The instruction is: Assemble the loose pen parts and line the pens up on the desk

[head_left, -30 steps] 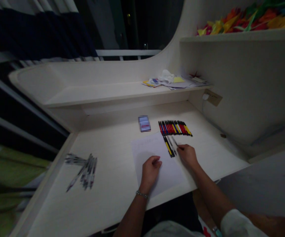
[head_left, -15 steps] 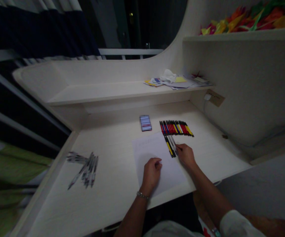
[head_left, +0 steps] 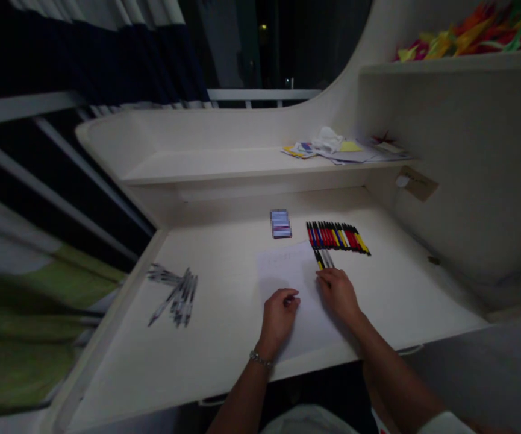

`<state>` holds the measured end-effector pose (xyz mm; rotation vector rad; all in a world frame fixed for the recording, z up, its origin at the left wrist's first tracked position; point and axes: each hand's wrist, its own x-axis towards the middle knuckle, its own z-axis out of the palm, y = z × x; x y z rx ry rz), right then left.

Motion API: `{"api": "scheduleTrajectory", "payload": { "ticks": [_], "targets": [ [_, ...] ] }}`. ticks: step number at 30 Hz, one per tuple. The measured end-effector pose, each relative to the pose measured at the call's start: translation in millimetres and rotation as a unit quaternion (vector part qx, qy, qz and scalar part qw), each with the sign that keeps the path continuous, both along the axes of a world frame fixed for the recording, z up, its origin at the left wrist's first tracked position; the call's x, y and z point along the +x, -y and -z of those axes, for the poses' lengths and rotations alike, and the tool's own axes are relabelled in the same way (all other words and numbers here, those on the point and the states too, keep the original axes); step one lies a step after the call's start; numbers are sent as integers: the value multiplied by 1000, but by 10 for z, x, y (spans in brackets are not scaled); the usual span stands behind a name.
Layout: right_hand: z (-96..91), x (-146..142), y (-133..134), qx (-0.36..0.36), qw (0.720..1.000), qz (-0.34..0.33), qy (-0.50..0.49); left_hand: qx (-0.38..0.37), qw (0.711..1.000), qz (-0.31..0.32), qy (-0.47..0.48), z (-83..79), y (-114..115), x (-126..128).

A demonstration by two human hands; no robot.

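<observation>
My right hand [head_left: 339, 294] is over the lower ends of a short second row of pens, fingers bent and pressed together on them. A black-and-yellow pen [head_left: 318, 260] and clear pens [head_left: 327, 259] stick out beyond its fingers; their lower parts are hidden. Just above lies a long row of coloured pens [head_left: 336, 236], red, blue, yellow and white with black ends, side by side. My left hand [head_left: 279, 317], a chain bracelet on its wrist, rests loosely curled on the white sheet of paper [head_left: 309, 334], with nothing visible in its fingers.
A pile of clear-and-black pens [head_left: 179, 295] lies crossed on the left of the desk [head_left: 224, 337]. A phone-like item with a blurred face [head_left: 280, 224] lies beyond the paper. Papers and a crumpled tissue [head_left: 327, 140] are on the back shelf. Colourful folded paper [head_left: 463, 39] fills the upper right shelf.
My right hand has shifted left over the lower ends of the short row, covering more of the black-and-yellow pen. My left hand stays curled on the paper. The view has turned slightly left.
</observation>
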<state>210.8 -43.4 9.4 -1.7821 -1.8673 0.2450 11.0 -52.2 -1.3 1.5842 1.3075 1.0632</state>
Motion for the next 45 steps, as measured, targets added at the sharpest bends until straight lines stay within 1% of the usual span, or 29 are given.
{"api": "scheduleTrajectory", "payload": {
  "ticks": [2, 3, 5, 7, 9, 11, 13, 14, 15, 17, 19, 21, 24, 31, 35, 41, 45],
  "targets": [
    [33, -212, 52, -12, 997, -68, 27, 11, 999, -33, -20, -1, -9, -190],
    [61, -309, 75, -18, 995, -88, 44, 17, 998, -53, -32, -1, -21, -311],
    [130, -466, 106, -25, 992, -95, 73, 27, 993, -99, -65, -10, -57, -604],
    [206, -561, 116, -21, 992, -83, 90, 36, 983, -147, -106, -39, -101, -952],
    [273, -600, 110, -8, 992, -77, 94, 43, 965, -201, -164, -94, -141, -1329],
    [329, -603, 97, 8, 992, -76, 98, 40, 932, -256, -255, -165, -171, -1702],
    [374, -591, 86, 22, 992, -79, 98, 34, 908, -301, -289, -231, -200, -2040],
    [394, -584, 81, 27, 992, -81, 98, 32, 887, -316, -334, -256, -218, -2189],
    [414, -576, 78, 32, 991, -83, 99, 30, 877, -327, -351, -274, -240, -2323],
    [452, -564, 71, 44, 990, -89, 102, 24, 866, -336, -370, -287, -301, -2546],
    [492, -553, 65, 56, 988, -93, 105, 13, 859, -334, -389, -278, -380, -2710],
    [531, -543, 57, 66, 987, -95, 108, 1, 854, -324, -408, -262, -464, -2819],
    [571, -529, 50, 78, 986, -99, 112, -6, 849, -304, -432, -249, -573, -2894],
    [574, -523, 54, 80, 985, -100, 117, 1, 838, -274, -472, -275, -747, -2902],
    [569, -535, 57, 83, 985, -100, 111, 11, 837, -250, -487, -315, -828, -2914],
    [544, -541, 71, 75, 986, -100, 113, 15, 839, -218, -498, -419, -848, -2891],
    [558, -537, 59, 67, 987, -101, 110, 19, 841, -216, -496, -551, -781, -2874]
  ]
}}
